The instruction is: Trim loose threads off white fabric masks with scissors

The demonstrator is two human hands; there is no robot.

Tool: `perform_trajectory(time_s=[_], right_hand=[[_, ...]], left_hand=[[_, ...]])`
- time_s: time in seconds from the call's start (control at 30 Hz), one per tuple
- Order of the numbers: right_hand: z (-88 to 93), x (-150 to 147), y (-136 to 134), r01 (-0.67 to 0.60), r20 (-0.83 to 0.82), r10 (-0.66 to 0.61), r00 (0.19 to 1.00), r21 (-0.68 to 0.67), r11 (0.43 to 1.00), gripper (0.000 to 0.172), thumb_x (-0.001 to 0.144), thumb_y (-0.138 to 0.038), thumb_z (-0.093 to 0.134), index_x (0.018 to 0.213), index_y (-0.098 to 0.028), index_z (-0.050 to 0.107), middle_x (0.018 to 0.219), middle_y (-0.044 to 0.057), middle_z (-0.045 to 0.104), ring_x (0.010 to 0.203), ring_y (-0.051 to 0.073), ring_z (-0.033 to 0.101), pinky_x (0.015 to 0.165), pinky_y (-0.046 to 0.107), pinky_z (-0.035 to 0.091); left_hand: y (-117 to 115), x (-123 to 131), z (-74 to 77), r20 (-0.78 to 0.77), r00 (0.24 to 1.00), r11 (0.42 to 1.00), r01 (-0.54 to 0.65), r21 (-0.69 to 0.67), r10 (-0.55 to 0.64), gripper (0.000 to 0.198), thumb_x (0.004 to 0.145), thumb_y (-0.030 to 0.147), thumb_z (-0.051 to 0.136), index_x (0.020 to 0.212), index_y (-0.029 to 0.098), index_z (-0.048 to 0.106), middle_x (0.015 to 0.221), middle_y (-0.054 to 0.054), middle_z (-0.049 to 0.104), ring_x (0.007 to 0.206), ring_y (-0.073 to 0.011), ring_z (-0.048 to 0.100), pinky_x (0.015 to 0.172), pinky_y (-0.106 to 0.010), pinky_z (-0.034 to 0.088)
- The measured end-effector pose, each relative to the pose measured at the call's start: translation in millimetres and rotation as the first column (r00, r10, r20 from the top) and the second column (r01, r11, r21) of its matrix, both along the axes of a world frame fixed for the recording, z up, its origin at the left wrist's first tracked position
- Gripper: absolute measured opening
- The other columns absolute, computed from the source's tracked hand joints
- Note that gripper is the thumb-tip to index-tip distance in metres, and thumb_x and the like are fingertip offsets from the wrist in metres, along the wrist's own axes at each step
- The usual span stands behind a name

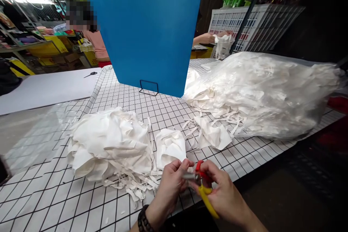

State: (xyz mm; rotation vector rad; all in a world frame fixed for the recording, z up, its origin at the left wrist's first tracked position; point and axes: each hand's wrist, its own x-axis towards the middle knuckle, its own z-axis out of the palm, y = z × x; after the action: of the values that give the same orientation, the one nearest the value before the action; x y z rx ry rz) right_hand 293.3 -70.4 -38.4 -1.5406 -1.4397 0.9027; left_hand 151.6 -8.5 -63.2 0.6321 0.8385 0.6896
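My right hand is closed round scissors with red and yellow handles, their blades pointing left. My left hand, a dark beaded bracelet at its wrist, pinches close to the blades; the small piece between its fingers is hard to make out. Just beyond my hands lies a white cloth piece. Another crumpled white piece with straps rests farther right. On the left sits a heap of white cloth pieces, their straps trailing toward the table's near side.
A large clear bag of white cloth covers the table's right side. A blue panel stands upright behind, on the grid-patterned cloth. Black scissors lie at the back left. A person's hands hold white cloth beyond the panel.
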Motion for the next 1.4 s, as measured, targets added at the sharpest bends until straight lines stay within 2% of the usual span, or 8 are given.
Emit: perform_trajectory(time_s=[0.17, 0.27, 0.37, 0.53, 0.7, 0.9, 1.07, 1.4], right_hand=[[-9.7, 9.2, 31.5, 0.008, -0.232, 0.006, 0.973, 0.056, 0.998, 0.029, 0.074, -0.025, 0.074, 0.089, -0.026, 0.049, 0.111, 0.005, 0.067, 0.076, 0.016, 0.06, 0.065, 0.026, 0.05], [-15.1, 1.4, 49.0, -0.147, -0.249, 0.157, 0.956, 0.059, 0.987, 0.033, 0.069, -0.024, 0.078, 0.088, -0.024, 0.051, 0.093, 0.001, 0.068, 0.065, 0.013, 0.057, 0.06, 0.024, 0.048], [-22.0, -11.7, 57.9, -0.067, -0.299, 0.091, 0.95, 0.09, 0.994, 0.029, 0.072, -0.023, 0.076, 0.087, -0.024, 0.052, 0.076, -0.003, 0.063, 0.062, 0.012, 0.056, 0.059, 0.023, 0.047], [-33.9, -28.5, 59.9, 0.165, -0.49, -0.101, 0.866, 0.089, 0.982, 0.032, 0.072, -0.026, 0.078, 0.085, -0.024, 0.049, 0.088, 0.0, 0.067, 0.075, 0.014, 0.063, 0.068, 0.024, 0.051], [-34.5, -24.4, 52.9, 0.054, -0.521, -0.06, 0.852, -0.027, 0.998, 0.038, 0.069, -0.032, 0.082, 0.082, -0.024, 0.047, 0.091, 0.002, 0.069, 0.073, 0.016, 0.065, 0.065, 0.026, 0.053], [-5.0, 16.1, 31.2, -0.007, -0.088, 0.002, 0.996, -0.065, 0.998, 0.034, 0.072, -0.036, 0.078, 0.082, -0.024, 0.048, 0.076, -0.002, 0.061, 0.065, 0.014, 0.057, 0.058, 0.024, 0.047], [24.1, 22.6, 19.0, -0.074, 0.352, 0.124, 0.928, -0.152, 0.986, 0.043, 0.067, -0.045, 0.079, 0.09, -0.025, 0.049, 0.076, -0.003, 0.059, 0.064, 0.016, 0.052, 0.057, 0.026, 0.041], [33.1, 10.6, 24.8, -0.109, 0.459, 0.161, 0.874, -0.137, 0.984, 0.043, 0.07, -0.045, 0.077, 0.09, -0.024, 0.046, 0.083, -0.002, 0.061, 0.07, 0.017, 0.055, 0.063, 0.028, 0.041]], left_hand=[[-8.0, -18.4, 6.8, -0.095, 0.995, 0.993, 0.02, 0.116, -0.009, 0.048, 0.071, 0.054, 0.074, 0.092, 0.012, 0.066, 0.071, -0.002, 0.065, 0.037, -0.0011, 0.026, 0.036, -0.018, 0.021], [-10.7, -27.8, 7.6, -0.126, 0.992, 0.971, 0.044, 0.235, -0.014, 0.041, 0.076, 0.053, 0.07, 0.078, 0.013, 0.065, 0.068, -0.003, 0.063, 0.038, -0.0031, 0.034, 0.039, -0.018, 0.029], [-9.1, -36.5, 5.8, -0.204, 0.975, 0.932, -0.01, 0.364, 0.09, 0.036, 0.081, 0.05, 0.066, 0.075, 0.015, 0.066, 0.082, -0.006, 0.063, 0.044, -0.0059, 0.043, 0.04, -0.019, 0.033], [-3.1, -41.9, 8.6, -0.243, 0.883, 0.778, -0.188, 0.6, 0.401, 0.022, 0.082, 0.035, 0.069, 0.07, 0.018, 0.073, 0.132, -0.011, 0.052, 0.106, -0.0252, 0.057, 0.071, -0.023, 0.048], [2.5, -35.8, 10.7, -0.061, 0.972, 0.862, -0.169, 0.478, 0.225, 0.024, 0.083, 0.039, 0.068, 0.073, 0.017, 0.071, 0.108, -0.011, 0.066, 0.057, -0.0122, 0.054, 0.052, -0.024, 0.043], [10.0, -36.9, 5.6, -0.106, 0.965, 0.805, -0.135, 0.577, 0.239, 0.022, 0.085, 0.037, 0.066, 0.077, 0.018, 0.071, 0.078, -0.004, 0.062, 0.061, -0.0143, 0.058, 0.066, -0.027, 0.047], [10.7, -39.4, 9.5, -0.224, 0.948, 0.67, 0.015, 0.742, 0.228, 0.024, 0.093, 0.029, 0.056, 0.074, 0.018, 0.066, 0.071, -0.002, 0.056, 0.069, -0.0158, 0.056, 0.066, -0.026, 0.043], [8.0, -40.1, 14.8, -0.303, 0.937, 0.549, 0.163, 0.82, 0.174, 0.026, 0.096, 0.02, 0.047, 0.074, 0.017, 0.061, 0.074, -0.002, 0.056, 0.071, -0.0138, 0.054, 0.065, -0.024, 0.04]])
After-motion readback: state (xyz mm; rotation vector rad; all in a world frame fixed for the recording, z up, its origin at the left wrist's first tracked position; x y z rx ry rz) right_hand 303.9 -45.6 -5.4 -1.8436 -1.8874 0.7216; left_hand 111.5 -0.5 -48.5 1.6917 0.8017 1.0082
